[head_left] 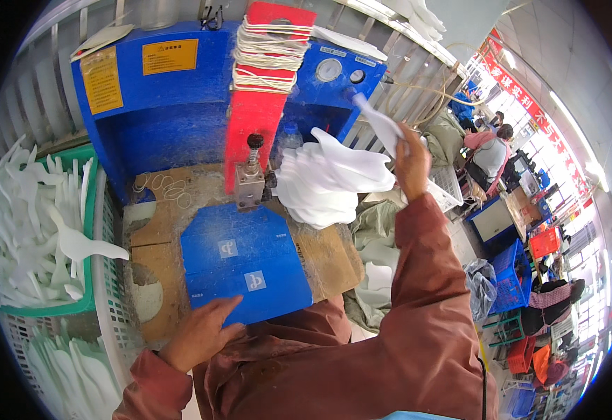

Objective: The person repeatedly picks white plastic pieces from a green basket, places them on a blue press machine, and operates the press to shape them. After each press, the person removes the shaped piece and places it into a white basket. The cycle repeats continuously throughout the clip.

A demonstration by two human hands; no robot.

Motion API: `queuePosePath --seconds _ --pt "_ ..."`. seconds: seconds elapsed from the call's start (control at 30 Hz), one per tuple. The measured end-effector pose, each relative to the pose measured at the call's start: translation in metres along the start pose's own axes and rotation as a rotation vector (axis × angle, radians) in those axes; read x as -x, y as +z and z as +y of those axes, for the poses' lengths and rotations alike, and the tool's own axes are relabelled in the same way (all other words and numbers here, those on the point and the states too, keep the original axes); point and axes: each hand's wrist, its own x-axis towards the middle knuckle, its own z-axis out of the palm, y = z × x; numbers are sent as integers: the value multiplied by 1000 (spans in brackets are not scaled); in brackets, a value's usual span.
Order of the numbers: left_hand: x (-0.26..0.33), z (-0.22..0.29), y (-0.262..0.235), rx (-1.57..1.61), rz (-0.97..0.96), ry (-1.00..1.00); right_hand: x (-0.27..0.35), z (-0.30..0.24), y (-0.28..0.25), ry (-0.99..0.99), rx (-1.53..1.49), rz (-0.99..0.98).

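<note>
My right hand [412, 162] is raised to the right of the blue press machine [180, 105] and grips one white flat cut piece [381, 126] by its lower end, just above a fanned stack of the same white pieces [327, 183]. My left hand [201, 330] lies flat, fingers spread, on the near left corner of the blue plate [246, 262] on the machine's bed. A red column [257, 119] wound with white cord stands behind the plate, with a metal head and black knob [251, 175] at its foot.
A green basket [94, 231] full of white cut pieces sits at the left over a white crate [113, 315]. Brown board [155, 231] surrounds the plate. At the right are blue and red crates [512, 269] and people at work farther back.
</note>
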Motion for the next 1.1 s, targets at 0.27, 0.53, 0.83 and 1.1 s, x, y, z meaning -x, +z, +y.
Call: queuePosePath --seconds 0.27,0.53,0.83,1.1 --pt "-10 42 25 1199 -73 6 151 -147 -101 -182 47 -59" --pt "-5 39 29 1065 328 -145 224 -218 -49 -576 -535 -672" --pt "25 -17 -2 1094 501 -227 218 -175 21 917 -1286 -761" --pt "36 -24 -28 916 529 -285 207 -192 71 970 -1499 -759"
